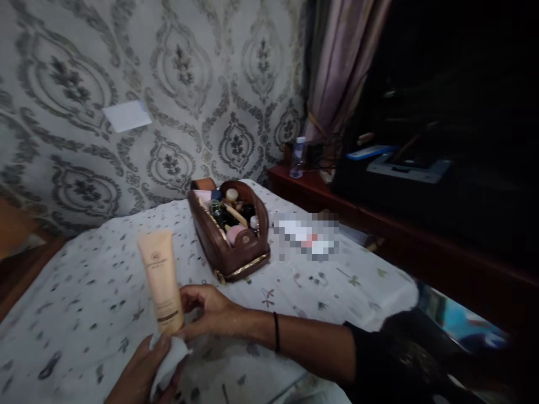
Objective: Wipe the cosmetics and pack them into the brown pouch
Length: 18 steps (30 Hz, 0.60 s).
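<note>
A peach-coloured squeeze tube stands upright over the bed, cap end down. My right hand grips it near its lower end, with the fingers partly behind the tube. My left hand is closed on a crumpled white tissue, which presses against the bottom of the tube. The tissue and fingers hide the tube's cap. Beyond my hands sits an open brown cosmetic bag, filled with several small bottles, jars and a brush-like stick.
The bed is covered with a white patterned sheet. A pixelated item lies right of the bag. A clear bottle stands on a dark red table, near a large dark screen. Patterned wallpaper rises behind.
</note>
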Available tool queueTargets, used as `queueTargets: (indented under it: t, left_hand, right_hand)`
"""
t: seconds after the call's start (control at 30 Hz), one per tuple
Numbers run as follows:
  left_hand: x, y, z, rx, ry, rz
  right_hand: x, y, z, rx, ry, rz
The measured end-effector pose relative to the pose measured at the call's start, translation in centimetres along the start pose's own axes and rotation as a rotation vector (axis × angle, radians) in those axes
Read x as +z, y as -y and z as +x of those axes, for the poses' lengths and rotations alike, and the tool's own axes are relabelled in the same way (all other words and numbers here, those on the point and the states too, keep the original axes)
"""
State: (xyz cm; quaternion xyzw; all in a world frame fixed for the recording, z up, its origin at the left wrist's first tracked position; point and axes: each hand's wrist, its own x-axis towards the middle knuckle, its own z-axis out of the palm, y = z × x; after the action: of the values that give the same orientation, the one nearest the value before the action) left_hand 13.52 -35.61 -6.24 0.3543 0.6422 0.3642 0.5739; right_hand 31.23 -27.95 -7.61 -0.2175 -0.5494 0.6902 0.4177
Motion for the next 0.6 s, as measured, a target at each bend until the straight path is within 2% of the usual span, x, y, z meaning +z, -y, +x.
queueTargets:
  t: [0.1,0.2,0.23,0.3,0.37,0.43,0.5,0.6]
  left_hand:
    - [1.2,-0.8,-0.9,-0.051,0.010,-0.040]
    - [1.8,-1.6,-1.2,-0.003,0.063,0.019]
    - [1.7,-1.7,-1.2,0.054,0.057,0.071]
    - [1.3,-2.1,-1.0,0.250,-0.026,0.192]
    - [0.6,-2.5,-0.8,0.481,-0.184,0.277]
    - [0.2,-3.1,-0.5,0.648,-0.329,0.294]
    - [0.2,-3.9,-0.2,0.727,-0.397,0.289]
    - [0.5,-5.7,0.5,0.793,-0.416,0.274]
  right_hand:
    - [0.0,0.1,-0.1,-0.022,0.009,0.030]
    - [0.0,0.1,0.0,0.043,0.060,0.169]
    - [0.0,0.0,0.0,0.062,0.057,0.199]
    - [0.0,0.0,0.0,0.070,0.016,0.201]
    - [0.1,0.0,0.0,0.065,-0.011,0.161]
    - [0.2,0.0,-0.2,0.069,0.021,0.119]
    - [0.4,0.0,-0.4,0.071,0.104,0.074]
    - [0.6,0.1,-0.8,0.045,0.229,-0.036]
